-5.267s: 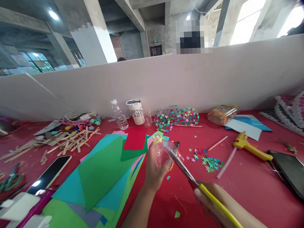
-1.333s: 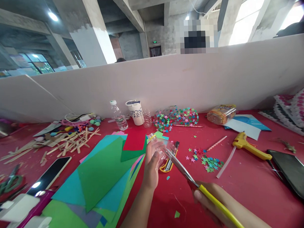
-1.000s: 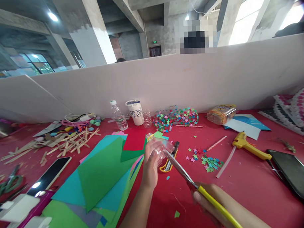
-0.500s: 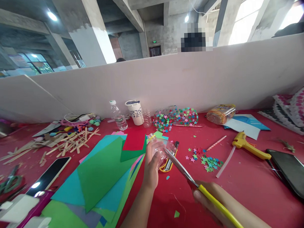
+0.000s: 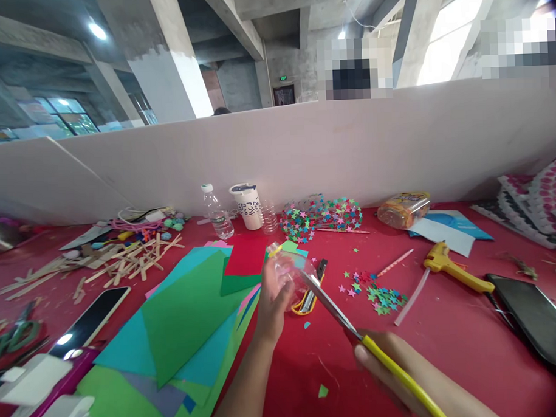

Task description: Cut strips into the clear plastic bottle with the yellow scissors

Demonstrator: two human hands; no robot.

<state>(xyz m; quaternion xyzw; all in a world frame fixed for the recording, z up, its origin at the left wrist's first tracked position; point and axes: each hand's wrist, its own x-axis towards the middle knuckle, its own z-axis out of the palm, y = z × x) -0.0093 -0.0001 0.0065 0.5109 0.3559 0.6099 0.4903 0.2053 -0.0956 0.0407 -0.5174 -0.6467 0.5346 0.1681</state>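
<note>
One clear bottle piece [image 5: 287, 268] is sitting clasped in the grip of the left hand [image 5: 272, 307] above the worktop [image 5: 455, 327], its neck [image 5: 274, 250] jutting beyond, long axis slanting toward the far-left corner; the right hand [image 5: 388, 343] is gripping scissors [image 5: 378, 354], blades [image 5: 329, 302] pointing likewise, overlapping the plastic.

No text is legible with certainty. The capped water bottle [image 5: 214, 206] bears a green label [image 5: 220, 220]; its lettering is too small. The white cup [image 5: 247, 206] carries dark, undecipherable characters. The lying container's yellow label [image 5: 412, 198] is blurred. A green lit sign [image 5: 283, 78] is unreadable.
</note>
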